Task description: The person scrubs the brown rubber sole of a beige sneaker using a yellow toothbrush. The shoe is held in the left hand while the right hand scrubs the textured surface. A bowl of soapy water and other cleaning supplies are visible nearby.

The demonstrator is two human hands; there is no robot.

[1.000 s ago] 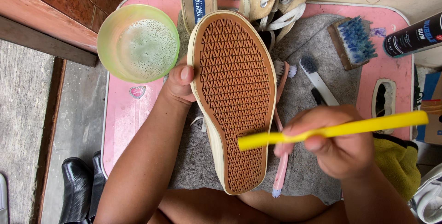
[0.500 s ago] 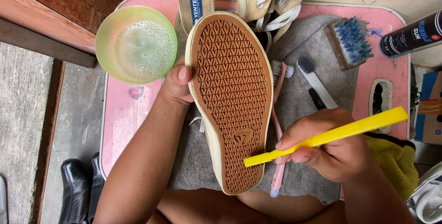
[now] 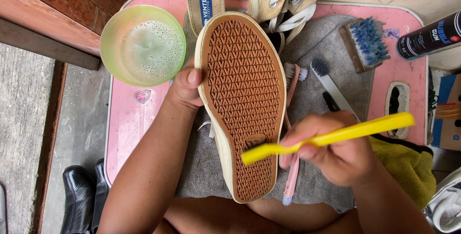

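While the green bowl [image 3: 142, 44] of foamy water stood at the left on the pink tray [image 3: 126, 128], the left hand [image 3: 186, 89] clasped the edge of the cream shoe [image 3: 242, 104], thumb pressed on the rim. That shoe was held sole-up over the grey towel [image 3: 331, 46] in the middle of the tray. Further right, the right hand [image 3: 336, 147] pinched a yellow brush [image 3: 331, 138], whose head touched the heel of the brown sole. A pink toothbrush [image 3: 291, 176] lay beneath, and a wooden brush [image 3: 367, 42] with blue bristles rested beyond.

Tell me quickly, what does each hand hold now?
Left hand: closed on the shoe, sole up.
Right hand: closed on the yellow toothbrush.
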